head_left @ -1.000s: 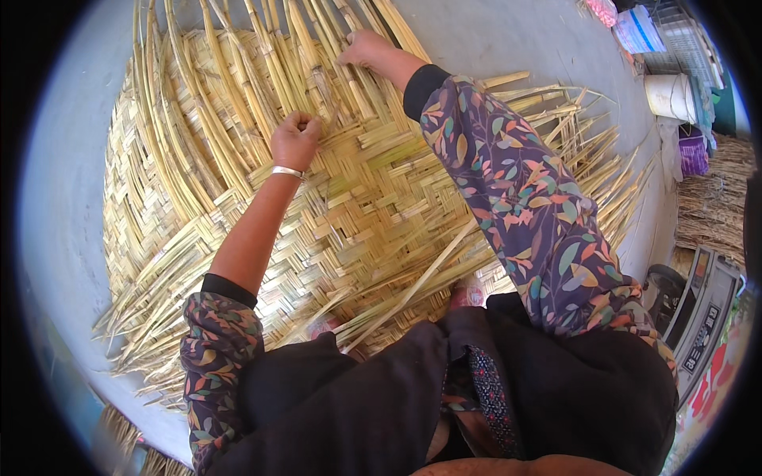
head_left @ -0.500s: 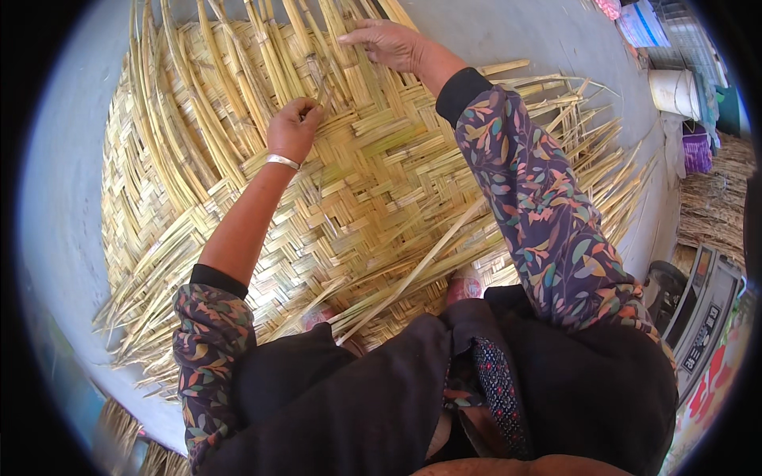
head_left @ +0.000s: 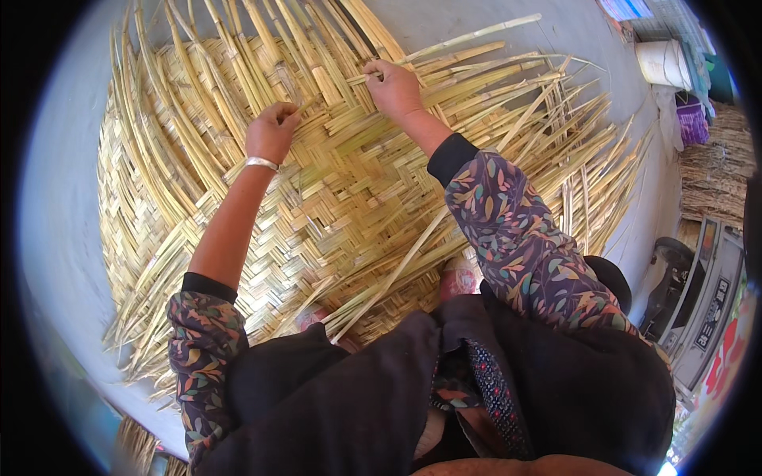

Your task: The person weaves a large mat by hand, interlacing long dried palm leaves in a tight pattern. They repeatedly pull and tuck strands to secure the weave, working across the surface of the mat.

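Observation:
A large woven mat (head_left: 349, 190) of split yellow-green reeds lies on the floor, its loose strips fanning past the edges. Over its far part, my left hand (head_left: 270, 133) is closed in a pinch on a reed strip (head_left: 307, 104). To the right of it and a little farther away, my right hand (head_left: 394, 91) also pinches a thin reed strip near the row of long raised reeds (head_left: 230, 55). One pale strip (head_left: 480, 35) sticks out to the right beyond that hand. The fingertips partly cover what they grip.
My feet (head_left: 458, 282) rest on the mat's near side. Along the right stand a white bucket (head_left: 663, 63), a purple bag (head_left: 691, 119), a pile of dry stalks (head_left: 710, 178) and a vehicle's front end (head_left: 694, 285). Grey floor (head_left: 67, 182) surrounds the mat.
My right hand has come down toward the mat and closed from spread fingers to a pinch. My left hand has shifted slightly left. A pale strip now points out to the right.

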`<state>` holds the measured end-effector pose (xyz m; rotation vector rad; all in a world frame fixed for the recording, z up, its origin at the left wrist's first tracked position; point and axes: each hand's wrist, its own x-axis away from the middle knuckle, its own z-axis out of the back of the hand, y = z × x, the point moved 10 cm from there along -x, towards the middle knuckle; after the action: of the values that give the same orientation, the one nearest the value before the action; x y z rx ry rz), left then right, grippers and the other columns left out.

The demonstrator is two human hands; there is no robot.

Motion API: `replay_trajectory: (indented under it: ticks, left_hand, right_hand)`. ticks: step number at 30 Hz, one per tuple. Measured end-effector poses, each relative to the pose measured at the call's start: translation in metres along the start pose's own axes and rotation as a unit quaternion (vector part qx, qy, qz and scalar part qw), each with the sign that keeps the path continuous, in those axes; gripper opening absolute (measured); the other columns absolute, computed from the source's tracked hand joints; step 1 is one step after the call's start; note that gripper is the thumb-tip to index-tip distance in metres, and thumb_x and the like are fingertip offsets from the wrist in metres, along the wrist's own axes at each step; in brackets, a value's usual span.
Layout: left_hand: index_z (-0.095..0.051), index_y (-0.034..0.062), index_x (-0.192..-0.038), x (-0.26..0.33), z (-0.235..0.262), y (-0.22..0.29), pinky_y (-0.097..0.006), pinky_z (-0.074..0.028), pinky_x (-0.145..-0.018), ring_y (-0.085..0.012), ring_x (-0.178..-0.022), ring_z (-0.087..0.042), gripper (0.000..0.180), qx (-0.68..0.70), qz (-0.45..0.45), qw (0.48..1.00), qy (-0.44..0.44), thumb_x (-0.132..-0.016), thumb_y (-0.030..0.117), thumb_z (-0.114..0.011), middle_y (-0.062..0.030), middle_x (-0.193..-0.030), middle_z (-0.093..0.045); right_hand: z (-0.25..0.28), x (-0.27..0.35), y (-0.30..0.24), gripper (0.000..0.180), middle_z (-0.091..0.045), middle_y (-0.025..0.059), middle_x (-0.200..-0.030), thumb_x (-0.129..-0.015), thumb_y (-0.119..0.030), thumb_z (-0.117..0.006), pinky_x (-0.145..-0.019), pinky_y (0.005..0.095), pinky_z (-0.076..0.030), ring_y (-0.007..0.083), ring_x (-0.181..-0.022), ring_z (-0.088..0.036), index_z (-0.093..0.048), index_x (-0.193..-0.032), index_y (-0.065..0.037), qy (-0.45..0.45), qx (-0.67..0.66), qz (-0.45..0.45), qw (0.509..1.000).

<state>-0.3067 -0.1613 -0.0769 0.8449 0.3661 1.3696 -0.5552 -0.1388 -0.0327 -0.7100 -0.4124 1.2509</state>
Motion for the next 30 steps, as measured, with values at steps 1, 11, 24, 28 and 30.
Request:
replay_trajectory:
  ticks: [1,11,24,28,30]
  left_hand:
    - [-0.069,0.0115,-0.096,0.005,0.004,0.004,-0.032,-0.049,-0.069,-0.0203,-0.076,-0.063,0.021,-0.017,-0.025,0.999,0.022,-0.082,0.026,-0.064,-0.0063,-0.086,-0.065]
    - [-0.069,0.0111,-0.096,-0.003,-0.001,-0.007,-0.03,-0.048,-0.07,-0.0158,-0.077,-0.06,0.019,0.016,-0.029,0.998,0.045,-0.08,0.021,-0.067,-0.0047,-0.086,-0.063]
    - [-0.068,0.003,-0.1,-0.008,-0.008,-0.009,-0.025,-0.048,-0.066,-0.0105,-0.071,-0.056,0.023,0.034,0.028,0.998,-0.052,-0.082,0.018,-0.067,-0.003,-0.085,-0.066]
    - [-0.068,0.0061,-0.1,0.017,0.006,0.014,-0.029,-0.049,-0.072,-0.0169,-0.076,-0.06,0.02,0.0,-0.114,0.992,0.06,-0.082,0.015,-0.064,-0.008,-0.087,-0.063]
    - [-0.068,0.0096,-0.103,0.018,0.003,0.009,-0.031,-0.05,-0.074,-0.0215,-0.081,-0.061,0.021,-0.021,-0.093,0.994,0.045,-0.083,0.016,-0.063,-0.0113,-0.09,-0.061]
  right_hand:
    - [0.003,0.001,-0.004,0.018,-0.062,0.0125,-0.066,-0.078,-0.024,-0.063,-0.059,0.0357,-0.047,0.0256,-0.06,-0.06,-0.069,-0.09,-0.012,0.006,-0.002,0.001,1.0]
    - [0.003,-0.032,-0.022,0.02,-0.065,0.0132,-0.073,-0.073,-0.021,-0.057,-0.067,0.038,-0.05,0.0296,-0.07,-0.063,-0.069,-0.085,-0.012,-0.086,0.048,0.025,0.995]
    - [-0.007,-0.016,0.019,0.02,-0.064,0.0106,-0.066,-0.073,-0.022,-0.062,-0.059,0.0349,-0.048,0.0235,-0.058,-0.061,-0.07,-0.087,-0.011,-0.072,0.019,0.035,0.997]
    - [-0.001,-0.012,0.0,0.019,-0.065,0.011,-0.069,-0.073,-0.022,-0.062,-0.061,0.0356,-0.049,0.0243,-0.063,-0.062,-0.069,-0.087,-0.012,-0.115,0.016,-0.022,0.993]
    - [0.001,-0.011,-0.008,0.019,-0.065,0.011,-0.07,-0.073,-0.022,-0.062,-0.062,0.0358,-0.049,0.0242,-0.065,-0.063,-0.069,-0.087,-0.013,-0.11,0.023,0.001,0.994]
